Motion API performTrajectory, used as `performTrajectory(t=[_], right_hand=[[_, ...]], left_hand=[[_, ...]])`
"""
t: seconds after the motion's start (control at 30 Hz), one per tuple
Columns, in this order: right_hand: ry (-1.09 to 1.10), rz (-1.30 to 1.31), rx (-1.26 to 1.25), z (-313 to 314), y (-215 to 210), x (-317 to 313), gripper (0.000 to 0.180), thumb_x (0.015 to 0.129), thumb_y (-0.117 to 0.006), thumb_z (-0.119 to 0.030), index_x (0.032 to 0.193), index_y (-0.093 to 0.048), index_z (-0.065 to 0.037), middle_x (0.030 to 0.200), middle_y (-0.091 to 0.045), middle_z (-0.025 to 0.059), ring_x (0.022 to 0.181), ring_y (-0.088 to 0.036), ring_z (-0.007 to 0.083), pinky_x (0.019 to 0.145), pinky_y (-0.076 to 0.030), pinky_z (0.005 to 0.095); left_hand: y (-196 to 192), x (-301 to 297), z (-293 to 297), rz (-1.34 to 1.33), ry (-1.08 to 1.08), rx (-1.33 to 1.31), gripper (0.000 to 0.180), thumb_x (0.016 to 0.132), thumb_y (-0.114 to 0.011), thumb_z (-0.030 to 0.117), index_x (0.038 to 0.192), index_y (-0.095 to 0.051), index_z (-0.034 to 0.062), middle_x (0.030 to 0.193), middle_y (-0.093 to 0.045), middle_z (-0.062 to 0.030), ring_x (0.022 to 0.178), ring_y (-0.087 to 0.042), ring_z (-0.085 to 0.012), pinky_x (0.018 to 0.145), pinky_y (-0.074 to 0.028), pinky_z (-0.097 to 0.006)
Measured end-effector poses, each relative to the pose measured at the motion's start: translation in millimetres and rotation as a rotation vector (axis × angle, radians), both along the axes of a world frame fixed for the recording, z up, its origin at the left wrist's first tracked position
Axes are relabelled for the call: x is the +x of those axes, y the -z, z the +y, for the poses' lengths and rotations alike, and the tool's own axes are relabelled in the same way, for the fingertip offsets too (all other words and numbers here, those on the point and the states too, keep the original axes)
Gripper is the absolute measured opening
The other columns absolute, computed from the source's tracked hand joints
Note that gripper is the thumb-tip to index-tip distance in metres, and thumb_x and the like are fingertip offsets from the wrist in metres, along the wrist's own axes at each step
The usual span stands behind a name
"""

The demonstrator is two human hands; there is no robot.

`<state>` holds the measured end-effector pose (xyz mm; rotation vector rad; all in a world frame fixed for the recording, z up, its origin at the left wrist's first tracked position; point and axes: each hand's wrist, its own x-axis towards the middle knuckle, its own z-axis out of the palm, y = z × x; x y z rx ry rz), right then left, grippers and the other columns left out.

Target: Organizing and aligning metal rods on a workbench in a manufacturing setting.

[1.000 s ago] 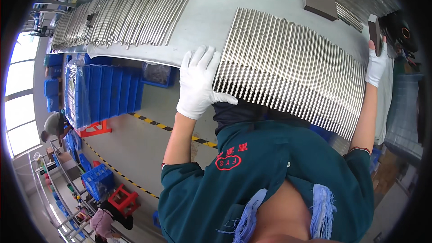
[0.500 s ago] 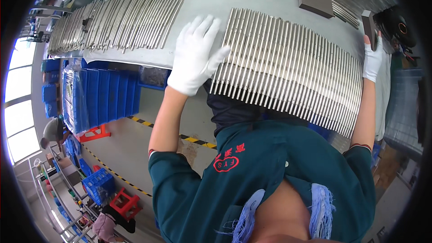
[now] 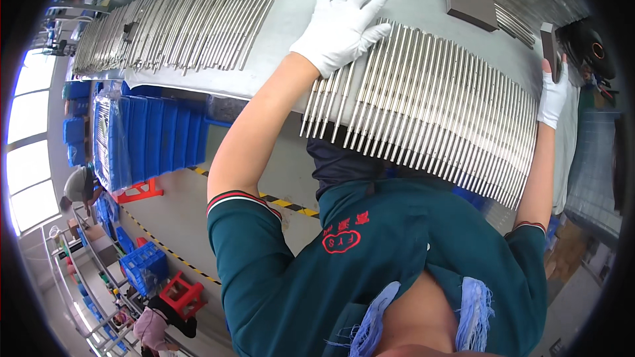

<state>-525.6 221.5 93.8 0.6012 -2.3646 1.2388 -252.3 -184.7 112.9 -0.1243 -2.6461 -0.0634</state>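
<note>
My left hand (image 3: 344,26), in a white glove, lies palm down over the upper ends of the leftmost metal rods (image 3: 324,106). Its fingers are stretched out and the thumb is apart, so it is open. Those few rods stand slightly away from the main row of shiny rods (image 3: 443,106), with a narrow gap between. At the right end of the row, my right hand (image 3: 553,96), its glove leaving fingertips bare, is closed on a dark grey block (image 3: 548,46) held upright. Part of the block is hidden by the fingers.
A second batch of rods (image 3: 192,26) lies at the far left of the table (image 3: 278,46). Another dark block (image 3: 471,5) and more rods (image 3: 514,26) lie at the back right, near a black round device (image 3: 585,46). Blue crates (image 3: 155,135) stand below left.
My left hand has moved right and away from me, onto the upper rod ends. A few leftmost rods have separated from the row. The right hand keeps its hold on the block.
</note>
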Motion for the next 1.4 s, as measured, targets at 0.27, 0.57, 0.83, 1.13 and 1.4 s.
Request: performTrajectory(t=[0.27, 0.57, 0.83, 1.13, 1.4], right_hand=[[-0.01, 0.024, 0.017, -0.9, -1.2, 0.5, 0.078, 0.09, -0.073, -0.044, 0.148, -0.043, -0.002, 0.139, -0.057, 0.0153, 0.123, -0.055, 0.0206, 0.107, -0.038, 0.0294], [-0.006, -0.004, 0.012, -4.9, -0.2, 4.1, 0.08, 0.091, -0.072, -0.045, 0.148, -0.041, 0.001, 0.138, -0.056, 0.0168, 0.125, -0.054, 0.0219, 0.107, -0.037, 0.0295], [-0.006, -0.02, -0.039, -8.7, -4.2, 9.5, 0.08, 0.089, -0.073, -0.046, 0.148, -0.042, -0.001, 0.139, -0.056, 0.0179, 0.124, -0.055, 0.0231, 0.106, -0.039, 0.0296], [0.002, -0.005, -0.013, -6.9, 3.3, 1.7, 0.085, 0.085, -0.073, -0.055, 0.147, -0.045, -0.005, 0.134, -0.061, 0.0166, 0.121, -0.059, 0.0241, 0.103, -0.042, 0.0304], [0.009, -0.019, -0.03, -9.7, 1.3, 4.3, 0.084, 0.085, -0.074, -0.055, 0.146, -0.046, -0.005, 0.134, -0.06, 0.0165, 0.121, -0.059, 0.0239, 0.103, -0.042, 0.0304]], left_hand=[[1.0, 14.3, -29.8, -0.029, -0.074, -0.048, 0.059, 0.098, -0.047, 0.052, 0.138, -0.054, 0.0091, 0.139, -0.054, -0.0171, 0.135, -0.044, -0.0359, 0.113, -0.028, -0.055], [7.6, -14.9, 22.5, 0.006, 0.071, 0.043, 0.059, 0.099, -0.045, 0.054, 0.138, -0.054, 0.01, 0.142, -0.052, -0.0184, 0.138, -0.041, -0.0362, 0.115, -0.026, -0.056], [-8.8, 9.9, -14.1, -0.07, 0.003, -0.148, 0.058, 0.099, -0.046, 0.05, 0.139, -0.054, 0.0084, 0.141, -0.053, -0.0194, 0.136, -0.043, -0.0379, 0.114, -0.032, -0.052], [-23.2, -11.2, 25.3, -0.028, 0.169, -0.125, 0.063, 0.097, -0.049, 0.053, 0.139, -0.052, 0.0069, 0.141, -0.053, -0.0204, 0.136, -0.043, -0.0377, 0.116, -0.029, -0.052], [-7.2, -55.3, 80.0, 0.069, 0.373, 0.023, 0.057, 0.097, -0.051, 0.05, 0.134, -0.055, 0.0067, 0.138, -0.055, -0.0175, 0.133, -0.046, -0.0353, 0.112, -0.033, -0.052]])
